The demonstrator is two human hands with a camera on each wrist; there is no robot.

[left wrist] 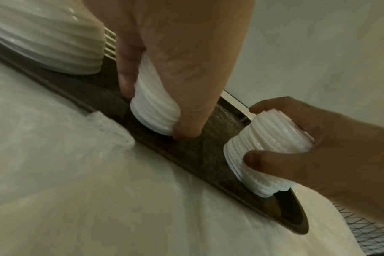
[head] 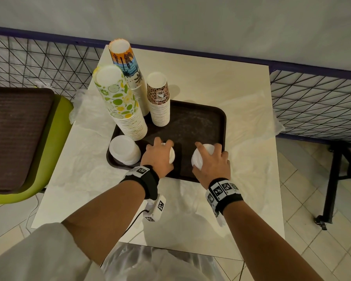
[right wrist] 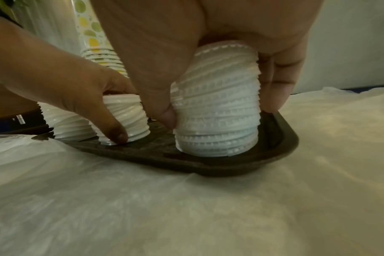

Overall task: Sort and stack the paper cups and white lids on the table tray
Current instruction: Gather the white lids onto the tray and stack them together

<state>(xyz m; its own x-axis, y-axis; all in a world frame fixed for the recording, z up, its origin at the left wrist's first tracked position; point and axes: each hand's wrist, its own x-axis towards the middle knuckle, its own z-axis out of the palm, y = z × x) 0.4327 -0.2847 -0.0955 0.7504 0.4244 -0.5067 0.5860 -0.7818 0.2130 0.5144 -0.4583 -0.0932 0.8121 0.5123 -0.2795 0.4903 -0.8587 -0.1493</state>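
Observation:
On the dark brown tray [head: 201, 120] my left hand [head: 157, 156] grips a short stack of white lids [left wrist: 153, 110] from above, thumb and fingers curled round it; the stack stands on the tray's front part. My right hand [head: 211, 161] grips a taller stack of ridged white lids [right wrist: 217, 112] near the tray's front right corner, its base on the tray. A third, wider lid stack [head: 124, 150] stands free at the front left. Three inverted cup stacks stand at the tray's back left: lime-print [head: 118, 102], palm-print [head: 128, 65] and leopard-print [head: 158, 98].
The tray lies on a white table [head: 241, 88] covered with thin clear plastic film [head: 89, 110]. A green chair [head: 55, 142] with another brown tray [head: 14, 134] on it stands to the left. A black wire fence [head: 316, 102] runs behind.

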